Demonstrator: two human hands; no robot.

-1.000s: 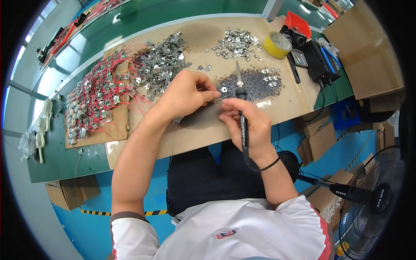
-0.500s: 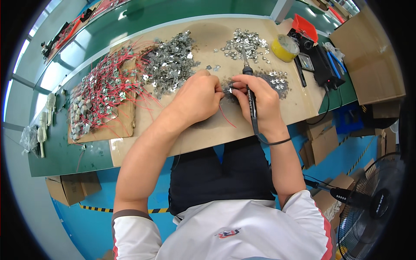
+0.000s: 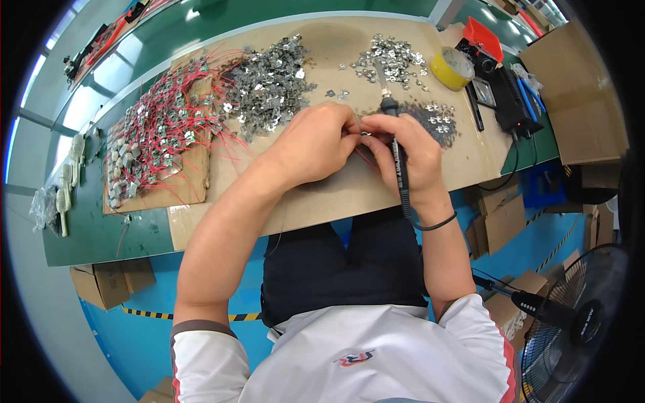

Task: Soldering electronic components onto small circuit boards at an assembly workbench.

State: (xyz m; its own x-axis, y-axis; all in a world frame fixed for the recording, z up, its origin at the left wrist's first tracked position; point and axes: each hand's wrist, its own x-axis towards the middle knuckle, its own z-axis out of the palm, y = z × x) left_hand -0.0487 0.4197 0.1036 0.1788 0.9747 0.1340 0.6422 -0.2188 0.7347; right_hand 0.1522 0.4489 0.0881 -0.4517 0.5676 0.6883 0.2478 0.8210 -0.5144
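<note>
My right hand is closed round a soldering iron, its dark handle lying across the palm and its tip pointing away from me. Thumb and forefinger of that hand also meet at a small metal piece. Right against them, my left hand is closed in a pinch on a thin red wire, which trails out below the fingers. The fingers hide most of where wire and metal piece come together. A pile of small metal plates lies beyond my left hand.
Left, red-wired parts cover a cardboard sheet. Small metal tabs lie beyond the iron, with more pieces right. Yellow tape, a black soldering station and a red tray stand at far right.
My hands have come together: the left has moved right, so its fingertips now meet those of the right. The iron has shifted slightly right with my right hand.
</note>
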